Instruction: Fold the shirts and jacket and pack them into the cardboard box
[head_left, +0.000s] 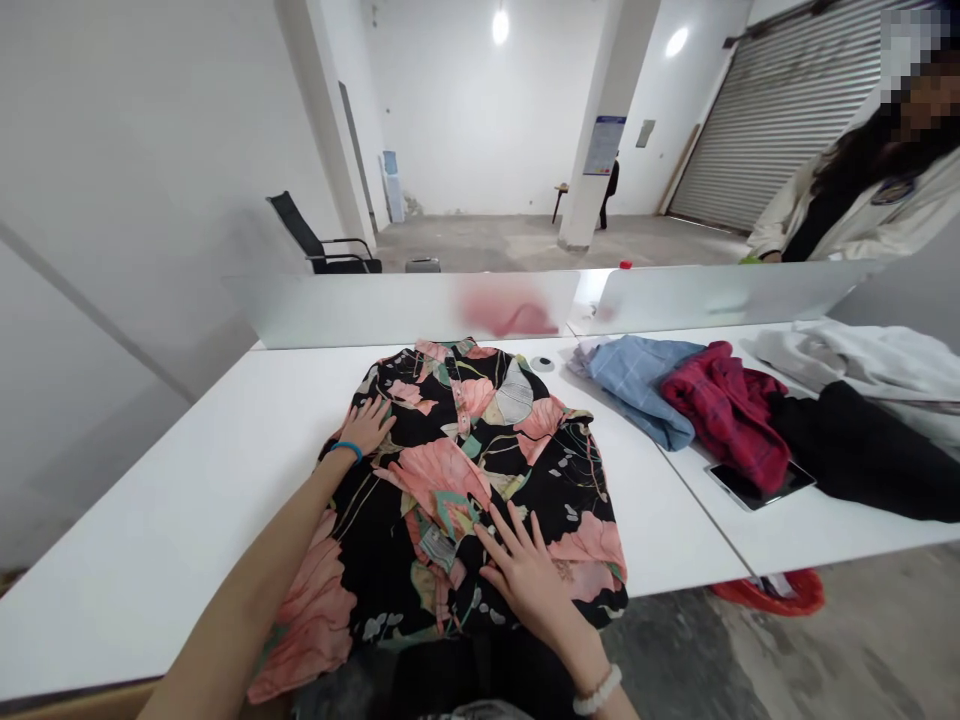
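Note:
A black shirt with pink and green flowers lies spread on the white table, its lower end hanging over the near edge. My left hand rests flat on the shirt's left edge, fingers spread, a blue band on the wrist. My right hand lies flat on the shirt's lower middle, fingers stretched out, beside a small fabric label; a white bead bracelet sits on that wrist. Neither hand holds anything.
To the right lie a pale blue garment, a red plaid garment, a black garment, a white one and a tablet. A frosted divider runs along the table's far edge. Another person stands beyond it at right.

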